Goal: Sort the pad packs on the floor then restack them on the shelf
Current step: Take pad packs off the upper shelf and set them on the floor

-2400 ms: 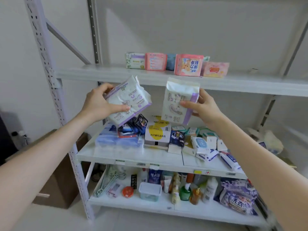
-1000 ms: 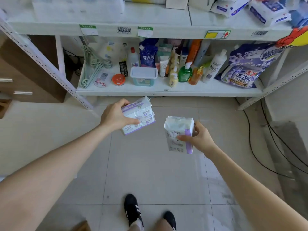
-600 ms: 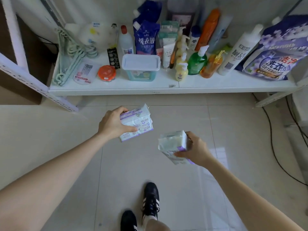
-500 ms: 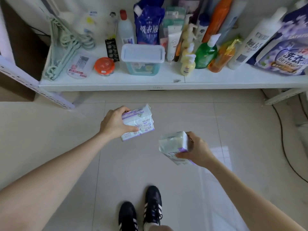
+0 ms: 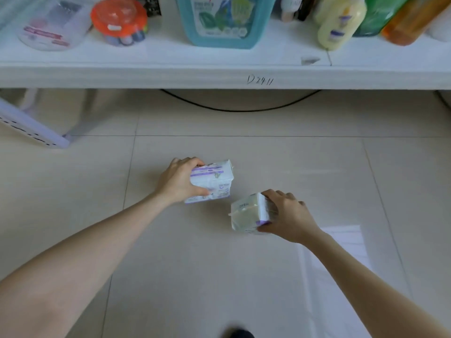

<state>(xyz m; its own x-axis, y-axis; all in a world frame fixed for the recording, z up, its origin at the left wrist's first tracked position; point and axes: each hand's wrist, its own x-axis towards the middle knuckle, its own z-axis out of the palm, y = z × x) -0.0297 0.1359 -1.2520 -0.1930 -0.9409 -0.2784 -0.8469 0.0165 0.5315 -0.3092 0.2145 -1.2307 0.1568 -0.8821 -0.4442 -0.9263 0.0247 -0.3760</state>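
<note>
A single head camera looks steeply down at the floor (image 5: 219, 276) from close above, with the lowest shelf (image 5: 146, 74) edge along the frame's top.

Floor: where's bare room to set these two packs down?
Bare floor: tiles between the black cable and the left pack in the left hand, and from the right pack in the right hand back to the shoe. Crowded: the shelf, lined with jar, teal tub, bottles.
</note>
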